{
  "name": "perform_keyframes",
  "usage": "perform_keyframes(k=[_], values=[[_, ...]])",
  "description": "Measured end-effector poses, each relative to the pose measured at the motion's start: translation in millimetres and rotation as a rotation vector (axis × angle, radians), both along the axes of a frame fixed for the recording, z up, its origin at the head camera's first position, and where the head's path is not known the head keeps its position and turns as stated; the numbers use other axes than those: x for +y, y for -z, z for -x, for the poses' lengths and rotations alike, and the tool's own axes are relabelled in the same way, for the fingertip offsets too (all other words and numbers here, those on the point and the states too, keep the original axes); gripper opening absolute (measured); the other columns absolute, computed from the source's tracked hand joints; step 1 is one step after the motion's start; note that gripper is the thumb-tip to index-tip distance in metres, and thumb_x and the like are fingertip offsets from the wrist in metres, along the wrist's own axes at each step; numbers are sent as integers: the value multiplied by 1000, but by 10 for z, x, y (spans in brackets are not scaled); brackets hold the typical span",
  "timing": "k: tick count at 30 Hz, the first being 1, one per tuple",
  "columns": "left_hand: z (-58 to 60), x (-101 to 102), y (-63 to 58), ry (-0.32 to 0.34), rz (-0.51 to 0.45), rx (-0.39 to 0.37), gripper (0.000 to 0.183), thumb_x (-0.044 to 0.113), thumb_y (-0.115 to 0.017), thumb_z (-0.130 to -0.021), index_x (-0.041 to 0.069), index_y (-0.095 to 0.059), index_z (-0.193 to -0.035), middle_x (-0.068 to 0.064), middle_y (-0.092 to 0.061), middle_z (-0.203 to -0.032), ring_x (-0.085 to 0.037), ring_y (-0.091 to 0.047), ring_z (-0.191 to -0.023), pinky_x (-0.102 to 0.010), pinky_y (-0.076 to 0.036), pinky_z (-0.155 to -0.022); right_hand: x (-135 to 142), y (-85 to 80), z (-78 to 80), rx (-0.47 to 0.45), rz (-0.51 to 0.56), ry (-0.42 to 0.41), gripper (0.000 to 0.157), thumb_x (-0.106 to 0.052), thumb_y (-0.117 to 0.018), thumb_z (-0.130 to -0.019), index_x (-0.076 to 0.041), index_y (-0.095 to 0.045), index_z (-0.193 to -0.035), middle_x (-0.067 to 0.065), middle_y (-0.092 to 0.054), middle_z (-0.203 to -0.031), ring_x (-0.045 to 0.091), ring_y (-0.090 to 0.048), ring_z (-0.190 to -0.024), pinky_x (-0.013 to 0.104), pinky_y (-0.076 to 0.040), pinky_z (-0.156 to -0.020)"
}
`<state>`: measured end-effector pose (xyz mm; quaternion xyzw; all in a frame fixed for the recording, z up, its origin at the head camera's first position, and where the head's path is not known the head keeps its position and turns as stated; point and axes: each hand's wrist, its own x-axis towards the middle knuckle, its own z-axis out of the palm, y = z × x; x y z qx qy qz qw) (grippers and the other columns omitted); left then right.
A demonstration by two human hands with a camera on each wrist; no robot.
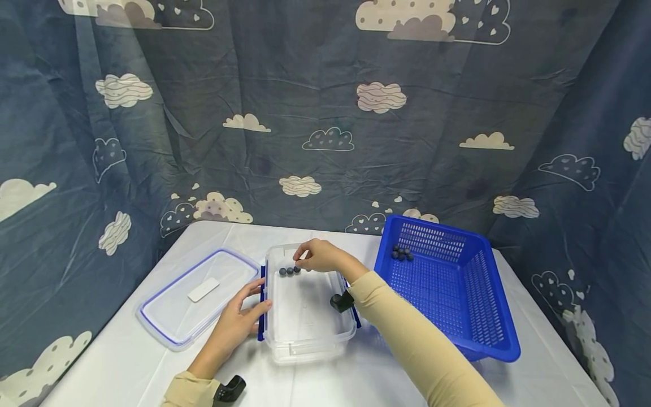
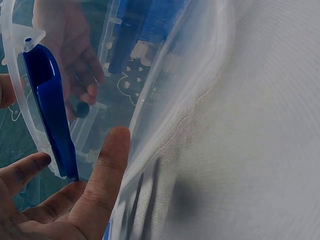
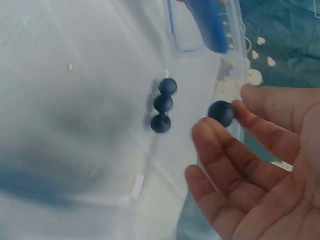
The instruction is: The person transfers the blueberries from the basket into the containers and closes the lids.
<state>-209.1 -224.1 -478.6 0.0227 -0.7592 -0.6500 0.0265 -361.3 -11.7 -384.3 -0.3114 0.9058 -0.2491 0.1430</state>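
Note:
A clear plastic container [image 1: 310, 333] with blue side latches stands uncovered on the table. Several blueberries are in view; three lie in a short row inside it, the middle blueberry [image 3: 163, 103] touching both neighbours. Above the container's far part, my right hand [image 1: 319, 255] pinches another blueberry [image 3: 221, 114] between thumb and fingertips, apart from the row. My left hand [image 1: 236, 325] rests against the container's left side, thumb at the rim, fingers extended beside the blue latch [image 2: 50, 110]. Through the clear wall, the left wrist view shows the right hand with its dark berry.
To the right stands a blue perforated basket [image 1: 442, 294] with several blueberries [image 1: 402, 253] clustered near its far left corner. A clear lid [image 1: 173, 311] with a blue seal and a white label [image 1: 203, 289] lies on the left. Behind the white table hangs a cloud-patterned cloth [image 1: 305, 85].

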Motion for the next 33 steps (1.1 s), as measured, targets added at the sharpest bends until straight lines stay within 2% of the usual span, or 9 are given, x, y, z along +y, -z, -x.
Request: perform_keyframes(k=[3, 7, 10, 12, 16, 19, 24, 29, 33], values=[[-7, -1, 10, 1, -5, -5, 60, 23, -72, -104, 21, -50, -160, -21, -44, -161, -36, -73, -115, -43, -70, -81, -116, 63, -43, -39, -40, -26, 25, -18, -68, -105, -5, -76, -125, 17, -82, -108, 20, -75, -91, 22, -51, -74], [-15, -13, 14, 9, -7, -8, 61, 23, -72, -104, 21, -49, -161, -21, -43, -162, -35, -73, -115, -42, -70, -80, -253, 124, -97, -59, -109, -49, 25, -16, -66, -105, -5, -77, -125, 16, -82, -103, 9, -64, -79, 20, -49, -74], [-13, -30, 7, 14, -10, -1, 62, 24, -72, -104, 21, -48, -161, -19, -43, -162, -34, -74, -115, -39, -69, -78, -341, 146, -125, -62, -155, -47, 26, -17, -66, -105, -6, -77, -126, 15, -81, -101, 10, -63, -79, 21, -50, -77], [-9, -43, 0, 14, -13, 3, 62, 25, -72, -104, 21, -48, -161, -18, -43, -162, -34, -74, -114, -37, -69, -77, -391, 157, -135, -67, -168, -44, 27, -18, -66, -106, -6, -77, -127, 14, -81, -103, 14, -68, -84, 21, -52, -78], [1, -53, -15, 18, -8, 5, 62, 25, -72, -104, 23, -48, -161, -17, -43, -162, -33, -74, -114, -36, -69, -76, -449, 199, -145, -90, -172, -33, 28, -18, -68, -105, -7, -76, -129, 14, -81, -106, 18, -73, -90, 20, -55, -75], [8, -47, -25, 20, 4, 5, 61, 25, -73, -104, 23, -49, -161, -17, -44, -162, -33, -73, -115, -36, -69, -77, -469, 233, -140, -84, -177, -31, 28, -19, -69, -104, -8, -76, -129, 14, -81, -103, 13, -68, -84, 20, -53, -75], [19, -29, -30, 23, 3, 4, 62, 24, -72, -104, 22, -48, -161, -18, -43, -162, -36, -72, -118, -37, -69, -77, -487, 249, -135, -47, -180, -58, 28, -21, -69, -104, -11, -76, -130, 13, -82, -101, 8, -61, -79, 23, -52, -85], [25, -18, -26, 26, 1, -5, 61, 22, -71, -105, 21, -47, -162, -19, -42, -163, -36, -73, -117, -37, -69, -77, -461, 250, -139, -47, -167, -73, 29, -21, -69, -104, -11, -76, -130, 13, -82, -102, 10, -65, -80, 26, -54, -90], [21, -21, 8, 21, 5, -13, 61, 23, -71, -105, 22, -48, -161, -19, -43, -162, -35, -73, -116, -37, -69, -76, -393, 223, -119, -70, -163, -70, 32, -22, -70, -104, -10, -74, -133, 12, -80, -111, 17, -74, -91, 28, -56, -91]])
